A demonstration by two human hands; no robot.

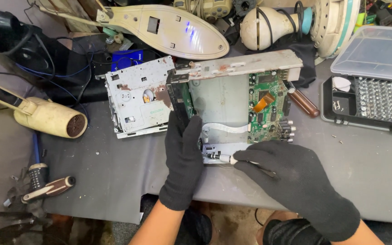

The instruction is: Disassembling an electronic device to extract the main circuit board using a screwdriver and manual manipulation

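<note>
Both hands are gloved in black over the opened player chassis (pixel 232 97), mid-tabletop (pixel 114 177). The left hand (pixel 184 159) lies flat, fingers stretched out and pressing the chassis's dark left edge. The right hand (pixel 291 177) has fingers curled tight around a screwdriver (pixel 221 157), its tip at the near bracket. Left of the chassis sits a removed disc drive (pixel 139 97); far right, a bit case (pixel 370 97).

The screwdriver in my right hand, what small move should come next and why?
Probably press the screwdriver squarely into the chassis front edge and turn: its tip already sits there in the right hand, while the left hand braces the chassis.
</note>
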